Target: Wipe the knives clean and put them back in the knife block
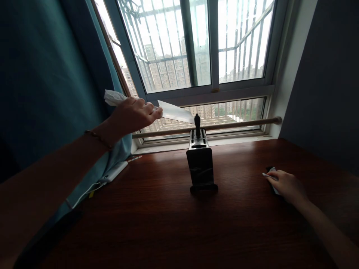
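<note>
My left hand point(136, 114) is raised at the window, fingers closed round a kitchen knife whose broad, pale blade point(176, 112) points right. Something white and crumpled, like tissue point(114, 98), sticks out behind the same hand; the knife's handle is hidden in my grip. The blade's tip is close to a black handle point(197, 125) that stands up out of a dark knife block point(200, 166). At the right, my right hand point(287, 185) is closed on a small white piece, perhaps folded tissue point(270, 176), with something dark beneath it on the table.
The knife block stands on a reddish-brown wooden table point(157, 224). A white power strip point(114, 172) with a cable lies at the left, by a blue-green curtain point(56, 74). Behind are a horizontal rail point(238, 124) and a barred window; a dark wall rises at the right.
</note>
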Motion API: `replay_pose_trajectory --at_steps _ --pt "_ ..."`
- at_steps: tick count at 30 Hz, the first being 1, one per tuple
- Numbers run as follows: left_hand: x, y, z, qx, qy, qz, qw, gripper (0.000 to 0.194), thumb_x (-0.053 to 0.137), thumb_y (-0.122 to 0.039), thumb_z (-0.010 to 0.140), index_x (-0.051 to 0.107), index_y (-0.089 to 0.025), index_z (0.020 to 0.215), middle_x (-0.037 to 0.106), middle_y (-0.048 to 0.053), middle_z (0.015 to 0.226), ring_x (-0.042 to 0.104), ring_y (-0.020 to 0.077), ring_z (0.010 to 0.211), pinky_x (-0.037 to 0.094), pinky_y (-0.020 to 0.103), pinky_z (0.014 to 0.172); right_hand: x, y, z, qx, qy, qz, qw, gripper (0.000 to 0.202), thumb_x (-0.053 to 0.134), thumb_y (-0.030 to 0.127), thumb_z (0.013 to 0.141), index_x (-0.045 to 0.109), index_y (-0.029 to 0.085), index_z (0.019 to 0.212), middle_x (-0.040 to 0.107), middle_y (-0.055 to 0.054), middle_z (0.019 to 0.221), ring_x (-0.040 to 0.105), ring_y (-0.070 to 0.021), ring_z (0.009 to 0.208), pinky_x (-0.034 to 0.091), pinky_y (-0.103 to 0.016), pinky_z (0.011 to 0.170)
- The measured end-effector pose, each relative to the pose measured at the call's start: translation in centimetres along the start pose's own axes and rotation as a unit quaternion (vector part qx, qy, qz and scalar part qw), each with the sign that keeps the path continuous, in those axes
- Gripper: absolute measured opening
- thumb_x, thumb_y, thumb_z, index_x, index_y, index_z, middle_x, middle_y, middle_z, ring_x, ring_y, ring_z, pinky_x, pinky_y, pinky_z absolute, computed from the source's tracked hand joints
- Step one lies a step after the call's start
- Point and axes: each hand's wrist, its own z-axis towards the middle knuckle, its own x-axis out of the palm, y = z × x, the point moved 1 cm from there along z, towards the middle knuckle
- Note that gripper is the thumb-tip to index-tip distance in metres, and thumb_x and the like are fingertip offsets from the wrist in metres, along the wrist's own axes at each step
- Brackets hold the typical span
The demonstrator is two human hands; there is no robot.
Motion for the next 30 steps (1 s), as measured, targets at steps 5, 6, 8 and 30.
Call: replay_pose_trajectory --at_steps 5,6,8,30 --pt "-0.6 0.3 -0.6 0.037 -0.032 0.015 0.999 0.044 0.019 -0.014 0.098 0.057 -0.019 0.119 0.057 0.006 0.08 0.047 0.0204 0.07 0.031 0.033 0.061 0.2 -0.2 0.1 -0.012 -0.007 0.0 1.0 0.034 0.046 0.048 0.085 0.069 0.026 0.097 0.064 -0.005 0.095 0.061 -0.0263 0.086 0.04 -0.034 0.07" --pt "-0.6 0.3 -0.7 0.039 -0.037 0.017 0.998 0.043 0.02 -0.014 0.098 0.057 -0.019 0.119 0.058 0.006 0.08 0.047 0.0203 0.07 0.031 0.033 0.06 0.2 -0.2 0.1 -0.014 -0.008 -0.001 1.0 0.034 0.045 0.048 0.085 0.07 0.025 0.096 0.064 -0.005 0.095 0.061 -0.0264 0.086 0.04 -0.034 0.069" --pt "-0.7 0.2 -0.9 0.04 -0.039 0.014 0.998 0.041 0.022 -0.017 0.099 0.058 -0.018 0.118 0.058 0.006 0.08 0.046 0.0197 0.069 0.03 0.032 0.059 0.1 -0.1 0.0 -0.016 -0.007 -0.002 1.0 0.035 0.045 0.047 0.085 0.07 0.025 0.096 0.064 -0.006 0.095 0.061 -0.0266 0.086 0.039 -0.034 0.069" --pt "-0.6 1.3 0.9 0.081 -0.009 -0.109 0.991 0.039 0.022 -0.023 0.099 0.059 -0.014 0.108 0.055 0.004 0.08 0.051 0.019 0.078 0.038 0.034 0.069 0.6 -0.9 0.3 -0.011 -0.013 0.005 1.0 0.035 0.046 0.048 0.084 0.07 0.025 0.097 0.064 -0.006 0.095 0.06 -0.0269 0.085 0.04 -0.036 0.068"
